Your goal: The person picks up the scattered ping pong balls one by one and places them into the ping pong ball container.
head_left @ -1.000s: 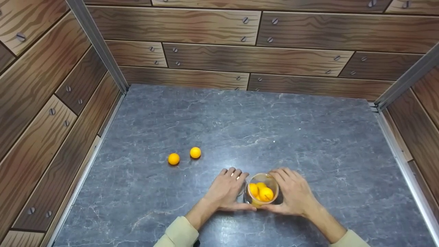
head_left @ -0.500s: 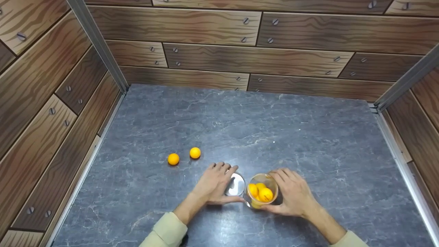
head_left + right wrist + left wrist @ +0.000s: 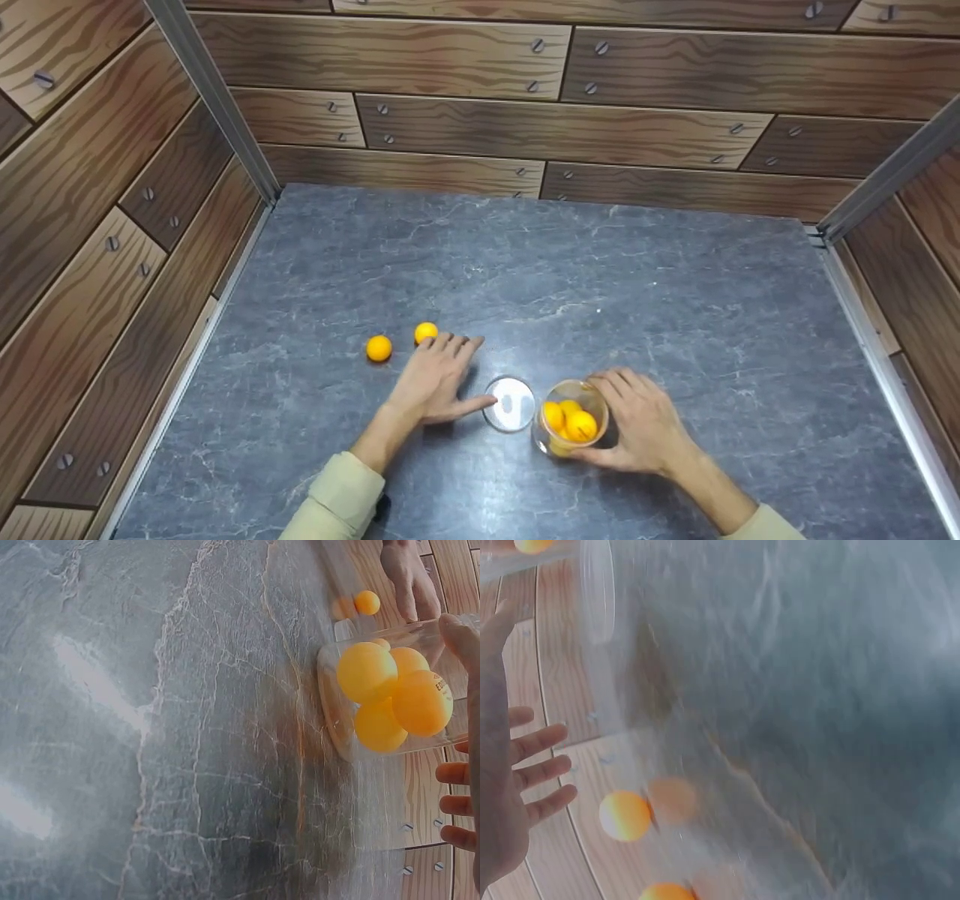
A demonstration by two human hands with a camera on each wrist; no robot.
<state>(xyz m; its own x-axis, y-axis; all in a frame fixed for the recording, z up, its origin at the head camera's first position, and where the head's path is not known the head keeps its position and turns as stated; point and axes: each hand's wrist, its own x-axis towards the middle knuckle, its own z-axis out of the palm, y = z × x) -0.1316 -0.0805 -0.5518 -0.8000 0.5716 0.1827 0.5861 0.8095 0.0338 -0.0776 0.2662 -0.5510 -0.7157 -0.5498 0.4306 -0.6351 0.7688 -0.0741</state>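
Since the earlier frame, your left hand has moved from over the round lid toward the loose balls; the head view shows it spread, holding nothing, while your right hand grips the cup beside the lid, perhaps to keep it steady. Left wrist view shows the same fingers apart, with nothing in them. Right wrist view shows your thumb at the cup's rim, with orange balls gathered inside.

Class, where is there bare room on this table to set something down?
Bare: the table along the back wall, and between the right hand and the right rail. Crowded: around the left hand, with two loose balls, clear disc and clear container nearby.
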